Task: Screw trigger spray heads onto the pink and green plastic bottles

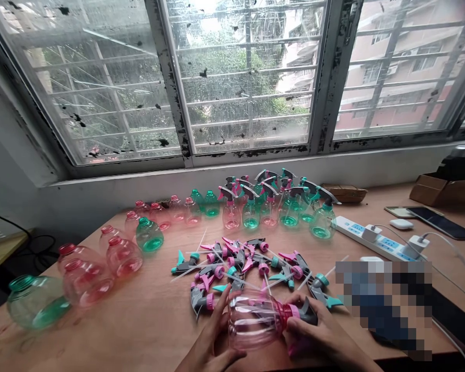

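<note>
A clear pink spray bottle [253,320] lies on its side in the air above the table's near edge. My left hand [215,336] grips its base end, fingers wrapped round the body. At the neck, my right hand [313,325] is closed on the grey trigger sprayer head [307,312] with its pink collar, which sits at the bottle's mouth. How far the collar is screwed on I cannot tell. Just beyond my hands lies a loose pile of sprayer heads [236,258] in grey with pink or teal parts, their thin dip tubes pointing in various directions.
Open pink bottles [124,256] and green bottles [36,302] stand along the left. Several bottles with sprayers fitted [251,206] stand together at the back. To the right are a power strip [375,240] with cables, a phone [445,222] and a cardboard box [442,188].
</note>
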Demonstrator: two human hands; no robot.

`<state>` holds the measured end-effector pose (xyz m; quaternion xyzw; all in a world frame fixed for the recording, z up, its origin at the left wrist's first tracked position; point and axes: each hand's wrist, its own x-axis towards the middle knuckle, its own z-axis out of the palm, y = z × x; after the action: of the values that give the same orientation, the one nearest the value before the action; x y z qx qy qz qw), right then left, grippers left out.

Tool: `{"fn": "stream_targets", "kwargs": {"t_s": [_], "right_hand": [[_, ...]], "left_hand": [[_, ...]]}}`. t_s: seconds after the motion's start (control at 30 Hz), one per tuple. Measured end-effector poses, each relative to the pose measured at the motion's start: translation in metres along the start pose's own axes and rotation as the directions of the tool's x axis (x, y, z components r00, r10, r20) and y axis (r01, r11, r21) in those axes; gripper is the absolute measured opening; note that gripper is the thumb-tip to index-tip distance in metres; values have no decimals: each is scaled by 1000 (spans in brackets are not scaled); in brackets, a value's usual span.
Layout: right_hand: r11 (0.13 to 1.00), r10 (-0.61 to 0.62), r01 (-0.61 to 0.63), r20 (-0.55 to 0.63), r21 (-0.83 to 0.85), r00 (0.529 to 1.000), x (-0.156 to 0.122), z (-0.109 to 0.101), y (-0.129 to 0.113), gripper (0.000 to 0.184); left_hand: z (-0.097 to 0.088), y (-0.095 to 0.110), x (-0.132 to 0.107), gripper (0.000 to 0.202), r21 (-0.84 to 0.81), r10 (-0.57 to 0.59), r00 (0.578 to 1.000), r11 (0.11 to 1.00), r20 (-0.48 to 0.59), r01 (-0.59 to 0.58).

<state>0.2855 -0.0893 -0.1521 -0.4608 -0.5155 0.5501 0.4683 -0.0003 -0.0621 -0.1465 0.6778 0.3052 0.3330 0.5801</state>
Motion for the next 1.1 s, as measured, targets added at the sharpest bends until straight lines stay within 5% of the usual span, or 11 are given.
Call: {"fn": "stream_targets", "kwargs": {"t_s": [0.1, 0.4, 0.6, 0.8, 1.1], "right_hand": [[1000, -31, 31, -3, -5, 1000, -1, 1, 0, 40], [998, -55, 54, -21, -22, 998, 3, -1, 5, 41], [999, -45, 45, 5, -24, 999, 2, -2, 4, 41], [999, -51, 51, -19, -1, 999, 2, -1, 3, 40], [999, -45, 45, 3, -29, 999, 3, -3, 5, 40]], "left_hand": [[-4, -5, 0, 119, -1, -2, 1000, 1000, 8, 2], [3, -4, -1, 91, 16, 107, 994, 994, 11, -107], [-4, -4, -2, 107, 24, 57, 997, 998, 56, -58], [-3, -11, 0, 92, 55, 120, 992, 991, 33, -122], [-2, 2, -3, 106, 21, 27, 999, 999, 35, -28]]}}
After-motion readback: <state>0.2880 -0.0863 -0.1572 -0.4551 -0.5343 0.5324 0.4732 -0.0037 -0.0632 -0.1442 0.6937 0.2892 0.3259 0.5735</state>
